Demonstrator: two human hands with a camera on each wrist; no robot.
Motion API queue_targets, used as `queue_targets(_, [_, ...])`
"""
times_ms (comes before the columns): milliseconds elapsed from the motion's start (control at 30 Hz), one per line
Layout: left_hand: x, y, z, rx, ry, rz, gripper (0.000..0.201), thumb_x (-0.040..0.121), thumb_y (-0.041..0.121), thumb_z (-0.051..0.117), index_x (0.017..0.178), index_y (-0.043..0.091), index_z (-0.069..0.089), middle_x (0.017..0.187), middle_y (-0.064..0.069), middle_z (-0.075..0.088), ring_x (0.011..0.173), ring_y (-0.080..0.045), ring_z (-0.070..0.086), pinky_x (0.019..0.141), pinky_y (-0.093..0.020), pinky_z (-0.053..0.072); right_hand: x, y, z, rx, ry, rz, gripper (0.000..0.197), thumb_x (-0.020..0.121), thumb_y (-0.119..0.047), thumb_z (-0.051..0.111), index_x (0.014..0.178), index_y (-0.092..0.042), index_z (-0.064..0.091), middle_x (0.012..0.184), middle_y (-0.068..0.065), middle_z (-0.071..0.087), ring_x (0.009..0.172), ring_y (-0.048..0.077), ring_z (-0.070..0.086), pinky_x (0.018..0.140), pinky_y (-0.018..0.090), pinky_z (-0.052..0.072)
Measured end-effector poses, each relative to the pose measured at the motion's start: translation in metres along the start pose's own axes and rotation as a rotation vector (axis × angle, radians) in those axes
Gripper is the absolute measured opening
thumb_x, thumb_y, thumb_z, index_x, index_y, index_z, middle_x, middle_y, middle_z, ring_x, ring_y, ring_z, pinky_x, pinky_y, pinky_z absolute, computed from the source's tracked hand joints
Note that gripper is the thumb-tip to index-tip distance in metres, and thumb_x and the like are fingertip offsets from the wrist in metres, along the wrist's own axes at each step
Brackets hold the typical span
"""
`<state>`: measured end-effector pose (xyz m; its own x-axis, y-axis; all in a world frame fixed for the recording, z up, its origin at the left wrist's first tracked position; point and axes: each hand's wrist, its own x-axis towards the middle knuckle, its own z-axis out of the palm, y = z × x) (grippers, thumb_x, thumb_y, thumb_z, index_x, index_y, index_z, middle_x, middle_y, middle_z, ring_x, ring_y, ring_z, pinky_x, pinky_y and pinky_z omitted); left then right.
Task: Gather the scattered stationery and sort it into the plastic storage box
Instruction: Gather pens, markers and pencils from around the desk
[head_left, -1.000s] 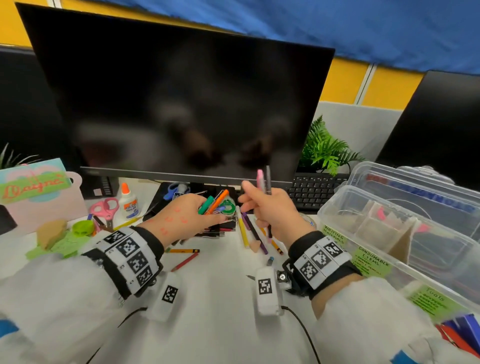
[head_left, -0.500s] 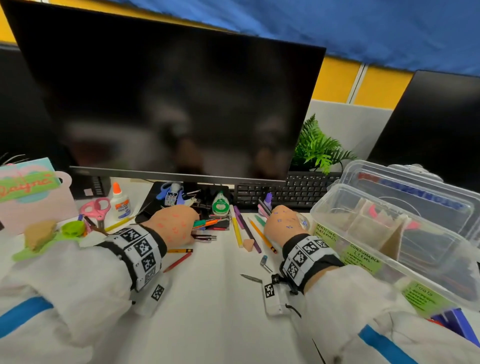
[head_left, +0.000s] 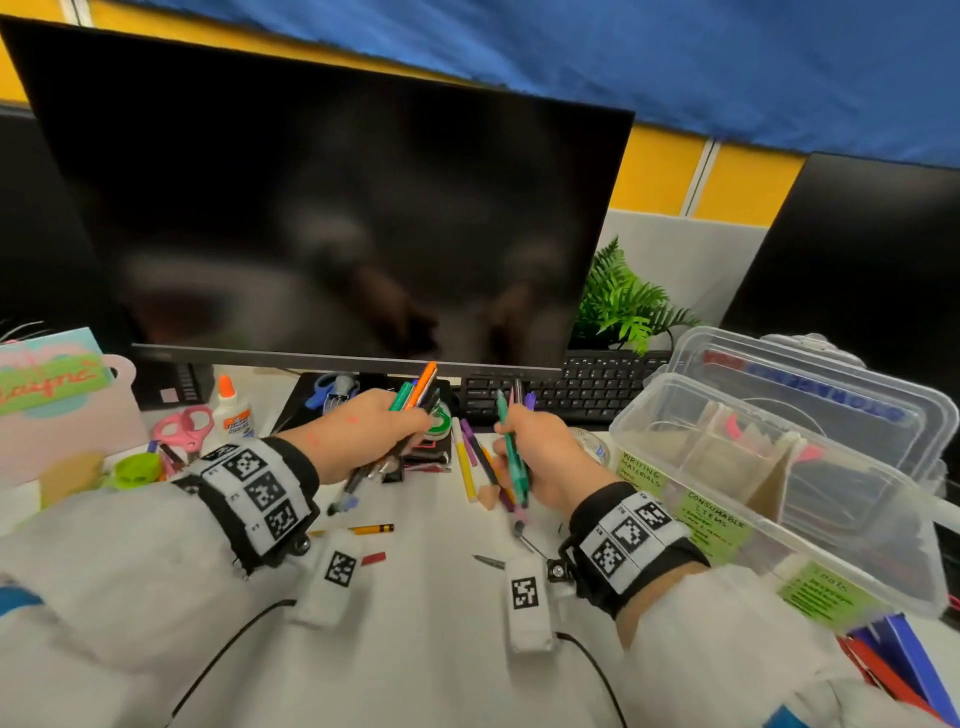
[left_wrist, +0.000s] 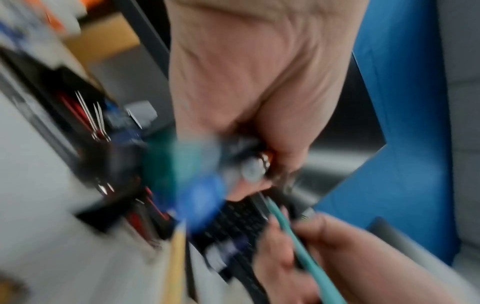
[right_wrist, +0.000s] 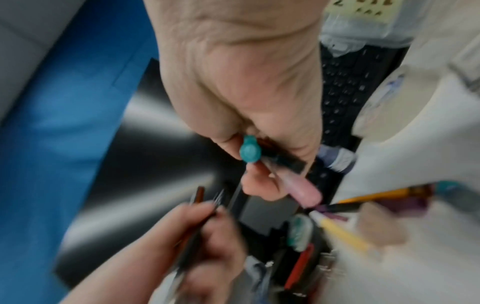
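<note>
My left hand (head_left: 384, 431) grips a bundle of pens (head_left: 415, 389), green, orange and black, just above the desk in front of the monitor base. In the left wrist view the bundle (left_wrist: 207, 164) is blurred. My right hand (head_left: 535, 457) holds a teal pen (head_left: 511, 447) together with a pink and a black one; the right wrist view shows the teal end (right_wrist: 249, 152) and the pink pen (right_wrist: 303, 189). Loose yellow (head_left: 464, 467) and purple (head_left: 470, 441) pens lie between the hands. The clear plastic storage box (head_left: 675, 499), divided and labelled in green, stands open to the right.
A monitor (head_left: 337, 208) and a keyboard (head_left: 582, 389) sit behind the hands. Glue bottle (head_left: 231, 410), pink scissors (head_left: 184, 428) and a green sharpener (head_left: 136, 467) lie at left. A pencil (head_left: 371, 530) and small bits lie near the wrists. The box lid (head_left: 810, 384) leans behind the box.
Half a second ago both hands were down among the pens on the desk. Both are now raised, the right one with a teal pen added, the left with its bundle upright.
</note>
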<state>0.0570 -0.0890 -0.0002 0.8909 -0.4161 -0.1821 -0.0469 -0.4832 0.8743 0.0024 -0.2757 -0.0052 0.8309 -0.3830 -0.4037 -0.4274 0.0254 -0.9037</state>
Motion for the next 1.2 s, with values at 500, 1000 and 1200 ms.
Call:
queue_targets(500, [-0.005,0.153,0.122,-0.956,-0.056,0.023,0.030,0.103,0.036,0.053,0.120,0.013,0.060,0.090,-0.008,0.068,0.080,-0.022,0.068,0.064,-0.034,0.054,-0.056,-0.055,-0.063,-0.092,0.293,-0.419,0.055,0.104,-0.048,0.030,0.141,-0.008,0.041,0.136,0.014,0.054,0.121,0.031,0.054,0.100,0.041,0.044])
queue_targets(1000, [0.052,0.173,0.162,-0.358,-0.307,0.150,0.067,0.098,0.065,0.037,0.137,0.013,0.050,0.076,-0.007,0.054,0.060,-0.018,0.052,0.057,-0.028,0.045,-0.051,-0.057,-0.151,0.022,0.016,-0.295,0.033,0.106,-0.026,0.043,0.134,-0.010,0.049,0.113,0.022,0.069,0.094,0.033,0.073,0.074,0.045,0.061])
queue_targets(1200, [0.066,0.173,0.164,-0.320,-0.432,0.184,0.082,0.089,0.074,0.039,0.154,0.027,0.023,0.058,-0.004,0.047,0.045,-0.017,0.039,0.051,-0.027,0.039,-0.048,-0.067,-0.166,-0.032,-0.110,-0.212,0.032,0.106,-0.017,0.041,0.137,-0.017,0.046,0.109,0.018,0.068,0.097,0.030,0.069,0.092,0.054,0.053])
